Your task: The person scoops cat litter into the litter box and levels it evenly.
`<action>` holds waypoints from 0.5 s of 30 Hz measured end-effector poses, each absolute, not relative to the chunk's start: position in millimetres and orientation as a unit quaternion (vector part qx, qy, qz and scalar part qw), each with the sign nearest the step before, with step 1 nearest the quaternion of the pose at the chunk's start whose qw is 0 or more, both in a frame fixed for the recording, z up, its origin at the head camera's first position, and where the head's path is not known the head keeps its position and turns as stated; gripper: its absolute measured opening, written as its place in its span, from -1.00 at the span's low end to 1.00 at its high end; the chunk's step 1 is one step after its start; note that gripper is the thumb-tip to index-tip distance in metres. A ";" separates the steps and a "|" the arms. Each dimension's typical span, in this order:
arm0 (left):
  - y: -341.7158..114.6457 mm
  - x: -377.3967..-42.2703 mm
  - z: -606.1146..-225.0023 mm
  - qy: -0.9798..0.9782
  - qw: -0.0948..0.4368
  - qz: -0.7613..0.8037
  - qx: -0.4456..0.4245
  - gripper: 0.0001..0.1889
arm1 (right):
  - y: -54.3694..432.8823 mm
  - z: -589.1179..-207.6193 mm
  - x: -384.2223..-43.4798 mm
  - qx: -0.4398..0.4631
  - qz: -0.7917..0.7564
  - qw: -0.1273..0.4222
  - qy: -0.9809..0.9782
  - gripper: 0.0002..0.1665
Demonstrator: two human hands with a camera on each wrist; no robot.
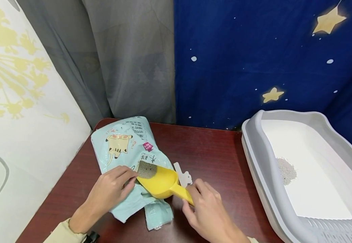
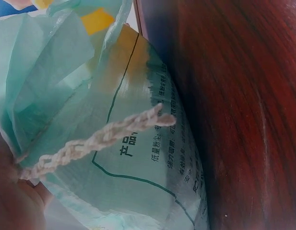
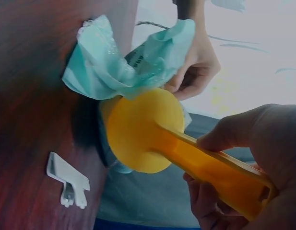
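My right hand (image 1: 207, 211) grips the handle of a yellow scoop (image 1: 163, 182), thumb along one side in the right wrist view. Grey-brown granular litter (image 1: 146, 169) lies in the scoop's front end, at the mouth of a pale blue-green litter bag (image 1: 127, 135). With thumb and fingers my left hand (image 1: 113, 184) pinches the edge of the bag's opening, close beside the scoop's tip. The bag lies on its side with its torn top flaps (image 3: 97, 67) spread toward me. In the left wrist view, printed text and a braided cord (image 2: 97, 139) show against the bag.
A white clip (image 1: 183, 175) lies on the dark red wooden table (image 1: 206, 145), just beyond the scoop handle. At the right stands a grey and white litter box (image 1: 254, 158) with a small pile of litter (image 1: 286, 171) inside. Curtains (image 1: 133, 60) hang behind the table.
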State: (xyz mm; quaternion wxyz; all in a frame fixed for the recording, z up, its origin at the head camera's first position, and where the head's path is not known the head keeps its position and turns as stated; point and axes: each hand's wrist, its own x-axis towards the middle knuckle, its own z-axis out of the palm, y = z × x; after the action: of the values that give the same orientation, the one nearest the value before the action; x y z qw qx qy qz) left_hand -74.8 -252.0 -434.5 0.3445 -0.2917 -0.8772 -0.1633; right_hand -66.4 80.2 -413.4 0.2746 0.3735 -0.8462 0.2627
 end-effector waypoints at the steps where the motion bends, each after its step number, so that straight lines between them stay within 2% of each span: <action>1: -252.1 -74.7 -434.6 -0.877 0.344 -0.163 -0.292 -0.85 | 79.3 -414.7 -66.8 0.373 0.264 0.277 -0.845 -0.80; 15: -251.5 -73.6 -433.7 -0.880 0.343 -0.162 -0.285 -0.84 | 73.8 -430.0 -71.4 0.375 0.283 0.296 -0.832 -0.80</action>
State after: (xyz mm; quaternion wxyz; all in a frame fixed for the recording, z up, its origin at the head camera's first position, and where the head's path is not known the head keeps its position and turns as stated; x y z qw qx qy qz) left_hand -73.6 -251.5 -433.7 0.3431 -0.2848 -0.8803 -0.1619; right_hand -71.4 73.8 -430.0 0.2961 0.3747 -0.8319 0.2825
